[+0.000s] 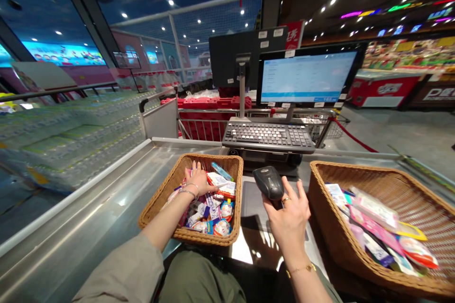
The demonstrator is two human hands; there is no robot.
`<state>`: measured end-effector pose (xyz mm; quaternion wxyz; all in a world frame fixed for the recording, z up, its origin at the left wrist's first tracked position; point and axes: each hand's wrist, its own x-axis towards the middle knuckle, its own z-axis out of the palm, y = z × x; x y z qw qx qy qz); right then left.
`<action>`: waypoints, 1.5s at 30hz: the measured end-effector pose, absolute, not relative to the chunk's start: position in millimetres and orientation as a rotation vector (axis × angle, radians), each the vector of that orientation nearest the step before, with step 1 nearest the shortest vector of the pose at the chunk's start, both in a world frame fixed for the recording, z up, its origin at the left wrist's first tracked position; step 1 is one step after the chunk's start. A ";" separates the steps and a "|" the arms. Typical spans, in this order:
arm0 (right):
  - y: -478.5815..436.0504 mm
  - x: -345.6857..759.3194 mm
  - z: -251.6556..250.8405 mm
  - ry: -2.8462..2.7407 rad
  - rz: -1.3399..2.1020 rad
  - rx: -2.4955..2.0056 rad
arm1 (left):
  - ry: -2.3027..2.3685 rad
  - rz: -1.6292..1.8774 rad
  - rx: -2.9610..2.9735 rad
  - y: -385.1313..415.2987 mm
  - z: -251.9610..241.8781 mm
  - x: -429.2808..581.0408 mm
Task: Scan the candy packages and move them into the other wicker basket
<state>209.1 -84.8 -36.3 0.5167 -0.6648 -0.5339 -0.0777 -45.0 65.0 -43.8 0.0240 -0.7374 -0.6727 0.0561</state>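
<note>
My left hand (pixel 198 182) reaches into the left wicker basket (pixel 237 199). Its fingers are spread over small packaged goods, and its thumb lies beside a red-and-white packet (pixel 226 191). Around it in the basket are a light-blue packet (pixel 221 170), purple-and-white packets (pixel 212 207) and round blue-and-white packs (pixel 222 227). In my right hand (pixel 289 215) is a black barcode scanner (pixel 268 182), raised between the two baskets with its head pointing away from me. Some of the right hand's fingers stick out to the side of the scanner. The scanner's handle is mostly hidden.
A second wicker basket (pixel 377 272) on the right holds several packaged items. Behind the counter (pixel 103 199) stand a keyboard (pixel 268 133), a lit monitor (pixel 307 78) and a dark screen seen from its back (pixel 231 59). Bottled-drink packs (pixel 81 137) are stacked at left.
</note>
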 end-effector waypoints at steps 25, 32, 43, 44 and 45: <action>-91.1 214.2 -37.7 -1.278 -0.181 -1.594 | -1.990 -0.587 -2.179 8.4 -1.0 -30.8; -95.8 222.4 -36.6 -1.287 -0.213 -1.585 | -1.959 -0.772 -2.171 -7.8 2.1 2.6; -101.3 238.7 -33.9 -1.231 -0.236 -1.592 | -1.863 -0.821 -2.244 -19.2 4.1 44.2; -102.3 240.2 -32.9 -1.230 -0.237 -1.591 | -1.849 -0.814 -2.248 -18.6 3.4 46.6; -103.5 241.7 -31.9 -1.229 -0.238 -1.589 | -1.834 -0.805 -2.250 -18.0 2.7 48.6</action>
